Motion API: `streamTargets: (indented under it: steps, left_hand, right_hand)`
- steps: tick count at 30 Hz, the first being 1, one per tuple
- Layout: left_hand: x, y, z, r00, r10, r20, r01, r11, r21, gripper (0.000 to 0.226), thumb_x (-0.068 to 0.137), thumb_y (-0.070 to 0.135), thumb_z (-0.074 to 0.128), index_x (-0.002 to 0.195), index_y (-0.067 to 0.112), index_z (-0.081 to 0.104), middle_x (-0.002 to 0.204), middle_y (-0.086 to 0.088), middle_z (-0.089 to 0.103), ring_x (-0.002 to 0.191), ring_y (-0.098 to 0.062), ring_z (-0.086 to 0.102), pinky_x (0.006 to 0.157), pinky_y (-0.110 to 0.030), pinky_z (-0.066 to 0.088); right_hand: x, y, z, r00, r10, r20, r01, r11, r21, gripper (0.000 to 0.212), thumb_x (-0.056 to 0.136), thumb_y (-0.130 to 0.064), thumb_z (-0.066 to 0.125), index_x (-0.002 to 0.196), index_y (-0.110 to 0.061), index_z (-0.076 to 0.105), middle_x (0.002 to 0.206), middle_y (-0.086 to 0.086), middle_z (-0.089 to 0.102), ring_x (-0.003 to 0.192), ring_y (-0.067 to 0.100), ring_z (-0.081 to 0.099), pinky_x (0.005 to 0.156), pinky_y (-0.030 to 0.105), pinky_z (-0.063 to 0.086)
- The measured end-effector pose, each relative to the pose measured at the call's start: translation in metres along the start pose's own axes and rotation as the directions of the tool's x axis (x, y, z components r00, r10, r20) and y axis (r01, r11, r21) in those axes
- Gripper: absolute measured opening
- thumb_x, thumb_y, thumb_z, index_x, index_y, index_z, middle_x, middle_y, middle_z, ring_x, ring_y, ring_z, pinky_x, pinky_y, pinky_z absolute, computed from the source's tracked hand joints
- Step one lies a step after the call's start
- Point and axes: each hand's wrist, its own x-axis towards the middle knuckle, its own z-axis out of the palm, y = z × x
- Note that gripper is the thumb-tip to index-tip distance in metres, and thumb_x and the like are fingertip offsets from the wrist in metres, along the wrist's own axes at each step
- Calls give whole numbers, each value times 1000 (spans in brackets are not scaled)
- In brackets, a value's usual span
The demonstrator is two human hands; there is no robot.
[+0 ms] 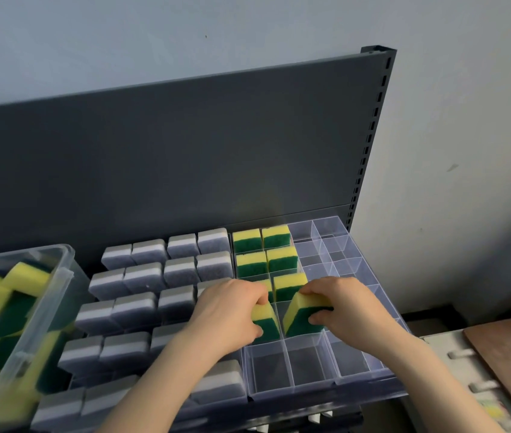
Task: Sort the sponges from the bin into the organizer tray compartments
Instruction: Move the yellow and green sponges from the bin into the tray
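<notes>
Clear plastic organizer tray (319, 393): the two left columns are filled from the back. The fourth row is being loaded. The front row and the right columns are seen vacant.
Clear plastic bin (44, 295): set at the far left, with more sponges held in it.
Left hand (226, 310): the grip is clenched on a yellow-and-green foam sponge (266, 323), which stands in the fourth-row left compartment.
Right hand (351, 307): the grip is closed round a second yellow-and-green foam sponge (301, 317), which is tilted over the adjacent compartment.
Seating: the tilted sponge should be brought upright, then pressed down level with the seated yellow-and-green sponges (263, 242), yellow edge uppermost. The foam is judged to compress, so the thin dividers need not be forced.
Pale painted wall (454, 145): behind and to the right.
Dark grey metal back panel (185, 157): the shelf is backed by it; the shelf deck is mostly covered.
Grey rectangular sponges (141, 276): packed in rows between bin and tray.
</notes>
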Motion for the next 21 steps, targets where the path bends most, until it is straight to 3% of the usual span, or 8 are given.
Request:
streamTargets:
  steps: [5,9,14,21]
  left_hand:
    - [9,1,6,990,32,135,-38,999,38,48,78,38,75,122,28,59,117,6,63,102,-18,58,81,-31,51]
    - [13,2,16,978,53,203,-71,994,85,45,79,36,75,120,23,59,112,3,63,97,-20,58,71,-30,48]
    - [16,1,21,977,66,201,-86,992,93,43,80,35,73,119,23,58,110,3,62,94,-19,56,65,-27,39]
    - [14,1,23,978,69,194,-82,995,56,41,79,32,75,114,24,55,102,3,60,84,-18,53,65,-29,45]
  right_hand:
    - [11,-5,0,996,-24,83,30,996,-80,36,85,-20,64,120,-26,59,115,-3,64,101,19,59,85,29,51]
    - [16,-4,21,989,-39,144,61,986,-154,30,83,-19,61,112,-25,62,106,0,65,93,19,59,79,29,52]
    - [18,-1,32,988,-56,143,82,981,-177,28,83,-15,57,109,-24,62,101,1,66,92,22,60,74,28,48]
    - [17,1,33,980,-111,165,140,975,-174,26,84,-15,55,108,-25,60,104,-2,63,93,18,59,75,24,46]
